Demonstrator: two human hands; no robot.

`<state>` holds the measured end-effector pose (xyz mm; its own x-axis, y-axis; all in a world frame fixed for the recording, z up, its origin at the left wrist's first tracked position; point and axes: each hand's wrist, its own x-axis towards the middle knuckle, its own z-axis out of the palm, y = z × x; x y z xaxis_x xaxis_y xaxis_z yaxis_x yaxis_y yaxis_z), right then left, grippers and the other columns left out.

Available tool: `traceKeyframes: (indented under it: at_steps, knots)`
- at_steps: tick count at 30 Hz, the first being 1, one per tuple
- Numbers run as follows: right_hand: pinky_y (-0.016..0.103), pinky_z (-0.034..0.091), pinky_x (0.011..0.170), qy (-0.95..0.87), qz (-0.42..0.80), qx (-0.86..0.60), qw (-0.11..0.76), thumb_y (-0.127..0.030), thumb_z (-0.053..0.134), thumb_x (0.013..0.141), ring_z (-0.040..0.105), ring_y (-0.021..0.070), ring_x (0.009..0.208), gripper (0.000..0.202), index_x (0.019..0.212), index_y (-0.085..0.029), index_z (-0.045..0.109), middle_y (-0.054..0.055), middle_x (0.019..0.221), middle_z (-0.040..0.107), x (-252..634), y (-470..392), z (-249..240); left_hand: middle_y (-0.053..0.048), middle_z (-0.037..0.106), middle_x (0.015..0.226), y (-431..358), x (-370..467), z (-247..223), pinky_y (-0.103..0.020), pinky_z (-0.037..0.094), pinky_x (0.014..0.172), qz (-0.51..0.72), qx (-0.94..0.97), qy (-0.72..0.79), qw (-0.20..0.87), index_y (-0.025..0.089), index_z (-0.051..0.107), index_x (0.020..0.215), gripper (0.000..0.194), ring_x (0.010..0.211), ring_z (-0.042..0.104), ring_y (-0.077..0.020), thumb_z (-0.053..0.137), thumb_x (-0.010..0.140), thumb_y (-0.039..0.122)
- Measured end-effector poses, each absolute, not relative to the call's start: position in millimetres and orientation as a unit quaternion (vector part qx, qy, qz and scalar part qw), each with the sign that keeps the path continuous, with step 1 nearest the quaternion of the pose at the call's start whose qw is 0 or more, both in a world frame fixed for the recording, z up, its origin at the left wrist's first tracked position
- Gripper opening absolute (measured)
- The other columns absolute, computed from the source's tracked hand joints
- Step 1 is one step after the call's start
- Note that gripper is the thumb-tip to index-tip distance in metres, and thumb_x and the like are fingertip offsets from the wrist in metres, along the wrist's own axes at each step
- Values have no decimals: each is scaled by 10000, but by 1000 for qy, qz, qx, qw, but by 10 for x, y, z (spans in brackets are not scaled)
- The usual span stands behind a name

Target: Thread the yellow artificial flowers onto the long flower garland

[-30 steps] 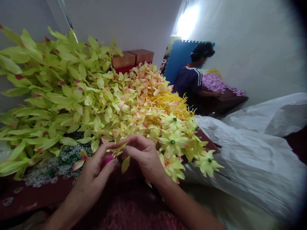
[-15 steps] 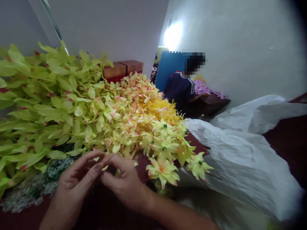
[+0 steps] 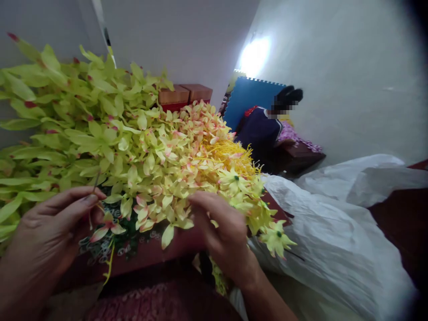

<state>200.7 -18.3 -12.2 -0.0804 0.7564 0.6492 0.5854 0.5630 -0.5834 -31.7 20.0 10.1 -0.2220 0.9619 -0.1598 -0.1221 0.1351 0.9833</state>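
My left hand (image 3: 63, 223) pinches a thin stem (image 3: 96, 182) between thumb and fingers. From it hangs a small artificial flower (image 3: 109, 226) with pink-tipped petals, and a yellow stamen strand (image 3: 109, 263) dangles below. My right hand (image 3: 222, 232) reaches to the near edge of the small pale-yellow petal pieces (image 3: 170, 200). Its fingers are curled together, slightly blurred, and their tips are hidden. Green and clear plastic rings (image 3: 100, 247) lie beside my left hand on the dark red table edge (image 3: 150, 249).
Large green petals (image 3: 93, 138) pile up at left, with yellow stamens (image 3: 230, 149) and finished-looking flowers (image 3: 277, 236) at right. Two boxes (image 3: 187, 92) stand behind. White plastic sheeting (image 3: 334, 232) spreads on the right. Another person (image 3: 259, 129) sits by pink petals (image 3: 294, 133).
My hands, together before, are now apart: the left moved left with the stem and flower, the right moved right to the petal pile. The view shifted, and the other person's head is lower.
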Motion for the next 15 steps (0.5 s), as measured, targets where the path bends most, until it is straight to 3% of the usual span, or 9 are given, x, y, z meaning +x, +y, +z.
traceKeyframes:
  at_steps: [4,7,11,15]
  knots:
    - [329,494,767,-709,19,-508,488,-102,447,865,617,186,870,233,1003,-230,584,63,929,658,2118,-56,-123,49,566,495,186,-126,90,-140,374,409,509,391,563,520,170,631,719,96,465,486,-76,698,656,198]
    - [360,481,781,-737,-32,-541,404,-98,421,866,581,209,886,234,948,-198,616,87,944,651,2083,89,-175,30,556,480,214,-18,8,-135,329,392,480,399,543,562,150,631,702,135,440,454,-64,713,624,223]
    - [405,450,823,-744,-96,-598,283,-178,504,854,501,262,993,145,914,-181,636,124,1055,619,1972,247,-240,8,561,468,260,45,-151,-134,204,340,424,409,494,640,135,636,777,181,364,345,-41,669,699,296]
    - [424,430,825,-740,-94,-619,247,-186,548,830,480,279,1022,96,845,-187,643,112,1099,603,1923,348,-305,-19,617,547,236,47,-187,-140,240,364,389,395,466,690,144,634,835,157,380,370,-43,650,728,257]
